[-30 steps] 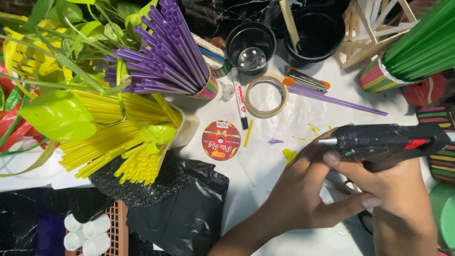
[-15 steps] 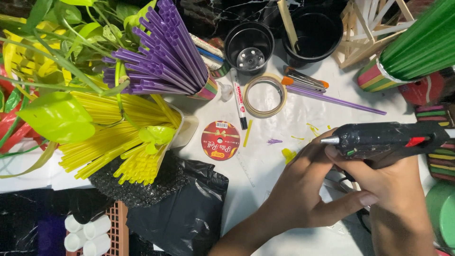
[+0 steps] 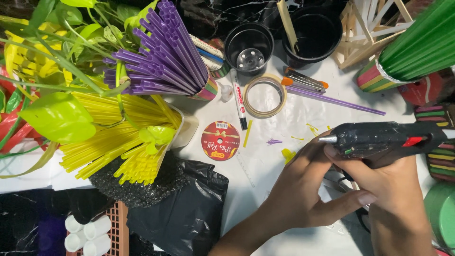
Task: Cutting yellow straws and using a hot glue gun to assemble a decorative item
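My right hand (image 3: 395, 192) grips a black glue gun (image 3: 379, 137) with a red trigger, its metal nozzle pointing left. My left hand (image 3: 296, 192) is curled just under and left of the nozzle, thumb stretched toward my right hand. Its fingertips are tucked beneath the gun, and whatever they pinch is hidden. A small yellow scrap (image 3: 287, 154) lies on the white table (image 3: 265, 161) right beside the left knuckles.
Ahead lie a red round ribbon spool (image 3: 221, 140), a marker (image 3: 239, 102), a tape roll (image 3: 265, 96), a single purple straw (image 3: 341, 101) and two black pots (image 3: 250, 45). Purple straws (image 3: 166, 52) and yellow straws (image 3: 118, 137) fill the left; green straws (image 3: 417, 42) stand far right.
The glue gun and both hands have shifted only slightly, the nozzle dipping a little toward my left fingers. Nothing else has moved.
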